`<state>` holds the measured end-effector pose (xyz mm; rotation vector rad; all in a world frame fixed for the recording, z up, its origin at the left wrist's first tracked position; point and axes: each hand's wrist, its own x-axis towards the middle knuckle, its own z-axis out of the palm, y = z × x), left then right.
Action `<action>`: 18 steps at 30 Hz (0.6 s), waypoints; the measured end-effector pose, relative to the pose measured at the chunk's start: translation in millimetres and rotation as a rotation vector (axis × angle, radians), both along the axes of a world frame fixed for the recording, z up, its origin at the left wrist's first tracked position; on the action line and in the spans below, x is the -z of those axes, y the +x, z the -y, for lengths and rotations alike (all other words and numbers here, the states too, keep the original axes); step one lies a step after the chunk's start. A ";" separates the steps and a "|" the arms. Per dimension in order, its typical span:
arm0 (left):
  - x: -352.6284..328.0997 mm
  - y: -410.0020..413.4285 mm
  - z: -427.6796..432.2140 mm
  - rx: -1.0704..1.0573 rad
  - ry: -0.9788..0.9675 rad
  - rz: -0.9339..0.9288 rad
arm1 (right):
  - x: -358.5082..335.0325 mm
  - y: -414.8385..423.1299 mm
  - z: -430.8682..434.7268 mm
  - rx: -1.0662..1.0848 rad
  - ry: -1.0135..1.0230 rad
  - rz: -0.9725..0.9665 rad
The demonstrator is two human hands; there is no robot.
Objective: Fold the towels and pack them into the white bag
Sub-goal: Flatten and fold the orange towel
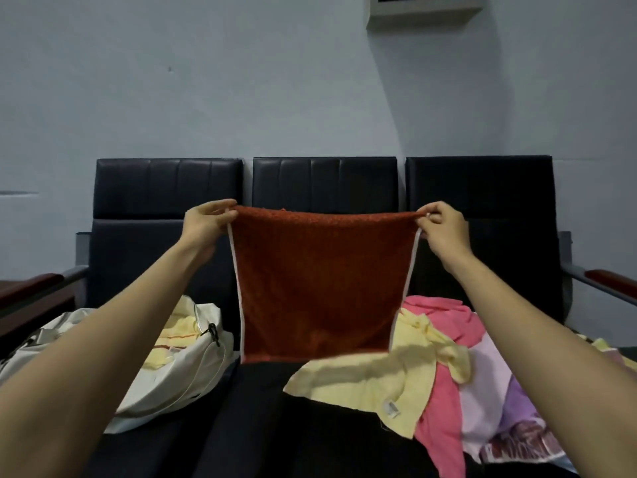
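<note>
Left hand: the left hand is raised in front of the seat backs, fingers and thumb pinching the upper left corner of the rust-red terry towel with thin white edging.
Right hand: the right hand pinches the opposite upper corner at the same height, so the top edge is stretched between the two hands with a slight sag in the middle.
Held towel: it hangs flat and spread out, narrowing a little downward — its lower edge reaches just to the seat surface.
White bag: the white fabric bag with a black clip and thin cord lies open on the left seat, under the left forearm; a folded pale yellow towel with a red stripe sits inside its mouth.
Towel pile: on the right seat, unfolded cloths lie heaped and overlapping — a pale yellow towel with a small label, a pink towel and a lilac printed cloth.
Surface: a black padded three-seat bench with dark red armrests on grey metal arms at either end.
Room: a plain pale blue-grey wall behind the bench; a white box-shaped fixture is mounted at the top edge of view.
</note>
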<state>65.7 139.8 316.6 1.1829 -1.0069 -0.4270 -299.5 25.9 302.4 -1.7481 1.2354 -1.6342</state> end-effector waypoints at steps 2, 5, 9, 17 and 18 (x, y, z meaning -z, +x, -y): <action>7.8 -2.3 -8.3 -0.017 0.017 0.079 | 3.4 1.9 -3.2 -0.006 -0.020 -0.025; 25.9 -2.1 -19.3 -0.153 0.066 0.200 | 11.7 2.7 -14.3 0.013 -0.063 -0.112; 32.4 -7.8 -40.9 -0.268 0.061 0.391 | 6.8 -1.7 -36.6 0.014 -0.145 -0.176; 13.9 -10.2 -62.6 -0.283 0.112 0.625 | -11.5 -13.3 -51.2 0.171 -0.276 -0.290; 17.8 -8.0 -59.3 -0.253 0.146 0.622 | -7.7 -13.4 -46.5 0.177 -0.245 -0.308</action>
